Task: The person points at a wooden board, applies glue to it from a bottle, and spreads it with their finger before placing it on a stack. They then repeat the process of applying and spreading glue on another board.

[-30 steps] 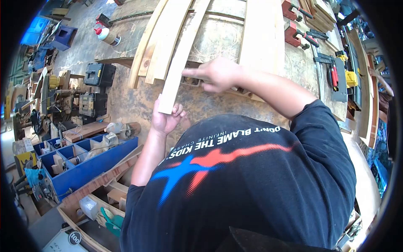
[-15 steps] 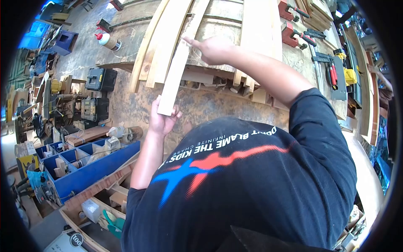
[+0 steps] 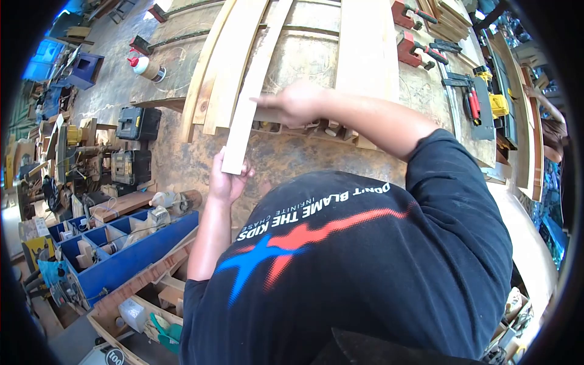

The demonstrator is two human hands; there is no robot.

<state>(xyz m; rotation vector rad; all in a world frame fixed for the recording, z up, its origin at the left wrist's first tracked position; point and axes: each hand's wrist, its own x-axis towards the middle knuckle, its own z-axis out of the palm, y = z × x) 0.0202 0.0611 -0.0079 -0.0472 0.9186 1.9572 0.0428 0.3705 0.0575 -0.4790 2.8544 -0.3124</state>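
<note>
A long pale wooden strip [image 3: 245, 125] slopes from the workbench [image 3: 304, 52] down toward me, its near end overhanging the bench edge. My left hand [image 3: 228, 177] grips that near end from below, with fingers curled around its sides. Over the strip, my right hand [image 3: 298, 103] reaches in from the right. Its index finger is stretched out and touches the strip's upper face; the other fingers look bent and slightly blurred. I see nothing held in it. Just left of the strip lie other wooden boards [image 3: 228, 76], and a wider board [image 3: 365, 55] lies on the right.
A white glue bottle with a red cap [image 3: 146, 68] lies on the bench at left. Red clamps [image 3: 413, 50] stand at right, near a yellow-handled tool [image 3: 497, 105]. Black toolboxes [image 3: 139, 123] and a blue divided box [image 3: 131, 252] sit lower left.
My right hand has slid down along the strip toward its near end. The strip's near end and my left hand sit slightly lower and further left in view.
</note>
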